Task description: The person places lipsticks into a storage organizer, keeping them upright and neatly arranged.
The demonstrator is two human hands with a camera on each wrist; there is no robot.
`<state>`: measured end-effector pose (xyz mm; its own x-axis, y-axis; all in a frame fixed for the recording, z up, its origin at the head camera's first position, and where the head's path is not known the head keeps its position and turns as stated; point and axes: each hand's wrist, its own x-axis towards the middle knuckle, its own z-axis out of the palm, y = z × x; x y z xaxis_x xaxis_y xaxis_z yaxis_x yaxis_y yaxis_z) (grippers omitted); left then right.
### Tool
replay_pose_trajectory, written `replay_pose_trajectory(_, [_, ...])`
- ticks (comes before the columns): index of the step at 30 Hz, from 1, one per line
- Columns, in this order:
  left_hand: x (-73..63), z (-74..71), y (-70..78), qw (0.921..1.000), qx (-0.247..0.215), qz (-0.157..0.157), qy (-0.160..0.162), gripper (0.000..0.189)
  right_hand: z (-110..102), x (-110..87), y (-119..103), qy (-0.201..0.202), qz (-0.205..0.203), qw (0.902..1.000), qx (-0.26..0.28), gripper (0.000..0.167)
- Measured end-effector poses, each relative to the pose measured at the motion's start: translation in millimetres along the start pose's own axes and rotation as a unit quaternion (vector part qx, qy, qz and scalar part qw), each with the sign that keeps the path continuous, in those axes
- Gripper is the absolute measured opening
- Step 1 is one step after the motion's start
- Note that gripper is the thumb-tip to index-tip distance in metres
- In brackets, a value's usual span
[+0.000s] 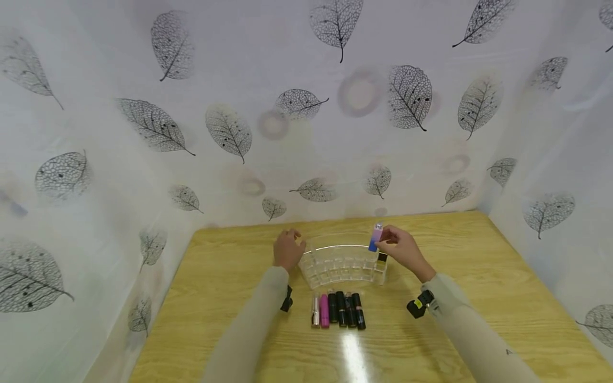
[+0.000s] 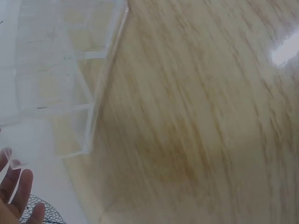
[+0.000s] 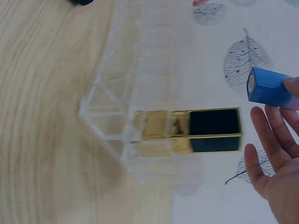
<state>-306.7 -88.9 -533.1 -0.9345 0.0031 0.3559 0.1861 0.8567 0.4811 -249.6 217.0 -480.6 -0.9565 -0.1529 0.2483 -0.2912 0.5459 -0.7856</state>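
Note:
A clear lipstick organizer (image 1: 337, 271) with rows of compartments stands on the table. At its back left corner my left hand (image 1: 289, 250) holds the clear edge with thumb and fingers; in the left wrist view, fingers (image 2: 21, 191) show by that corner. My right hand (image 1: 402, 247) pinches a lipstick (image 1: 375, 237), blue at one end and pink toward a clear top, above the organizer's right end. Its blue end (image 3: 268, 87) is apart from the organizer in the right wrist view. A black and gold lipstick (image 3: 214, 129) stands in the right end compartment.
In front of the organizer lies a row of lipsticks: one silver (image 1: 315, 312), one magenta (image 1: 324, 311), and several black ones (image 1: 341, 309). The wooden table (image 1: 479, 319) meets a leaf-patterned curtain (image 1: 316, 149) at the back and sides.

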Motion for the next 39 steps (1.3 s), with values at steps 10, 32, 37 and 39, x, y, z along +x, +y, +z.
replay_pose_trajectory(10, [-4.7,16.1,-6.2,0.9996,-0.008,0.0,0.026,0.008,19.7,-5.6,23.0,-0.007,0.012,0.9993,-0.035,0.022])
replay_pose_trajectory(32, [-10.3,21.3,-4.7,0.9982,-0.022,-0.015,0.053,0.009,34.1,-7.9,49.2,0.015,-0.045,0.9926,-0.111,0.02])
replay_pose_trajectory(37, [-10.0,21.3,-4.1,0.9985,-0.014,-0.018,0.05,0.009,33.7,-7.6,51.2,0.018,-0.062,0.9908,-0.119,0.024])
replay_pose_trajectory(39, [-9.9,22.0,-4.1,0.9985,-0.012,-0.02,0.05,0.009,32.9,-6.8,51.9,0.011,-0.064,0.9901,-0.124,0.024])
